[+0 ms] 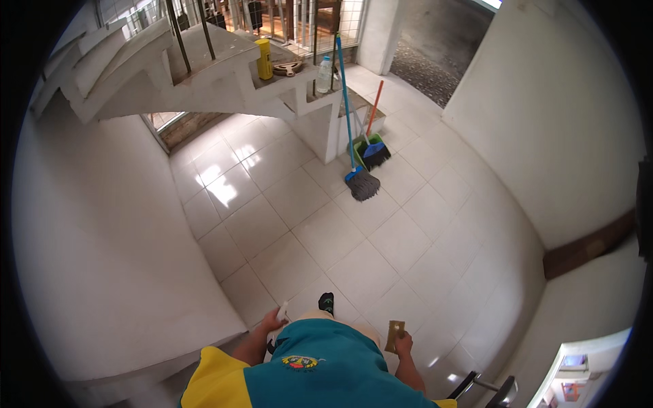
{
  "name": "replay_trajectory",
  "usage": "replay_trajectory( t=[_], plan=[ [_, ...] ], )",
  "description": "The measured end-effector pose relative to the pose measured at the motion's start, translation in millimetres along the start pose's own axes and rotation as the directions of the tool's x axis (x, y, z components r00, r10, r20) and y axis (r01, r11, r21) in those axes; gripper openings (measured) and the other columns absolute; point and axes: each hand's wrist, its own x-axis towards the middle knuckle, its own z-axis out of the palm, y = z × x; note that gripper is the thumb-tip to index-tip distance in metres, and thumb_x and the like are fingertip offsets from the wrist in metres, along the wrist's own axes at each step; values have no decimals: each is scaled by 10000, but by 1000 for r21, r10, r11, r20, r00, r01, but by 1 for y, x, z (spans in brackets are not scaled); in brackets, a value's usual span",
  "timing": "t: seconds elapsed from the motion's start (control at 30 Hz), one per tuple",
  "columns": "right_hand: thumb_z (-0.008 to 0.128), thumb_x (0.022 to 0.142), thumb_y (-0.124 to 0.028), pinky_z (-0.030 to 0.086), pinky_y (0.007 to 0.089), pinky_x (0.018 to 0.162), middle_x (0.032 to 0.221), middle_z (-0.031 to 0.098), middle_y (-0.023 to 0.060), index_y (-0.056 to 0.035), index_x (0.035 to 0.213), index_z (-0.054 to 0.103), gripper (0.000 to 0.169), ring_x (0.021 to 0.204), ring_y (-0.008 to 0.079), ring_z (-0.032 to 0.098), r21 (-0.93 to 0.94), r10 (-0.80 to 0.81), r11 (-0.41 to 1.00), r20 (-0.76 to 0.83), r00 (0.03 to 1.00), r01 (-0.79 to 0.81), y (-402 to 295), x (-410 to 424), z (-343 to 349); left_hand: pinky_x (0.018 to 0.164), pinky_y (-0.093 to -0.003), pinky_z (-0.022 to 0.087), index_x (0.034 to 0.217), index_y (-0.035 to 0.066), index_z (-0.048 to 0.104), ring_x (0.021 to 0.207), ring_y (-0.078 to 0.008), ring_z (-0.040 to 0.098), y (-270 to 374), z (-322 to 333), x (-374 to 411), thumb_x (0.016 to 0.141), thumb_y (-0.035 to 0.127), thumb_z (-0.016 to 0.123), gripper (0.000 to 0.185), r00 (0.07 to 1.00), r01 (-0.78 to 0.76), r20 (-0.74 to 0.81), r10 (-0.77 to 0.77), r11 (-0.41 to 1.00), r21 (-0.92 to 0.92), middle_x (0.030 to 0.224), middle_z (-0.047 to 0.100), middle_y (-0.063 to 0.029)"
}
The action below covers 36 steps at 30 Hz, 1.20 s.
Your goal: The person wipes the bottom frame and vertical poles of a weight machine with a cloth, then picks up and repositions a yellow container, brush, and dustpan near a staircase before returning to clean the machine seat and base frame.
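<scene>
At the lower left, my left hand (273, 321) is closed around a small whitish object (283, 310) that I cannot make out. To the right of my body, my right hand (403, 342) grips a flat, brownish-yellow rectangular piece (395, 335), its material unclear, by the right edge. A dark sock or shoe (326, 303) shows beyond the hem of my teal and yellow shirt. Both hands hang low over the pale tiled floor (306, 229), well apart from each other.
A blue-handled mop (362, 184), a broom (376, 154) and a green dustpan (378, 138) stand by the stairs (316, 132). The steps hold a yellow container (264, 58), a plastic bottle (324, 74) and a brownish object (288, 68). White walls flank the floor; a doorway lies beyond.
</scene>
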Motion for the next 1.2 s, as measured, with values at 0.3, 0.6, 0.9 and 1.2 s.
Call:
replay_trajectory(
  t=[0.3,0.6,0.9,1.2],
  plan=[
    [625,813,-207,509,463,871,1014,681,253,18,1044,671,326,995,413,646,-25,4,1000,101,995,-1,-47,172,-16,825,-390,515,1161,83,567,897,-238,670,222,-62,207,790,231,764,445,982,-77,-187,35,972,-223,930,681,-100],
    [647,815,-255,525,449,837,966,693,234,-7,1043,672,338,956,402,663,-118,-244,954,234,941,277,-228,428,-57,830,-408,518,1151,78,582,940,-292,667,205,-13,250,744,250,786,487,905,238,-294,-306,940,-245,1004,677,-144],
    [649,847,-152,541,343,547,914,670,136,-8,1152,596,341,705,218,654,158,-345,937,267,900,312,-435,626,-50,838,-390,522,1132,61,596,922,-257,682,283,20,280,748,261,795,477,854,302,-278,-440,854,-423,972,699,-123],
    [626,923,-137,537,295,736,1068,652,121,22,1226,521,358,870,170,657,554,-599,791,612,517,260,-672,539,29,806,-323,512,1223,67,572,902,-144,638,394,-132,440,828,152,748,441,748,-100,-608,-267,860,-500,950,670,-63]
  ],
)
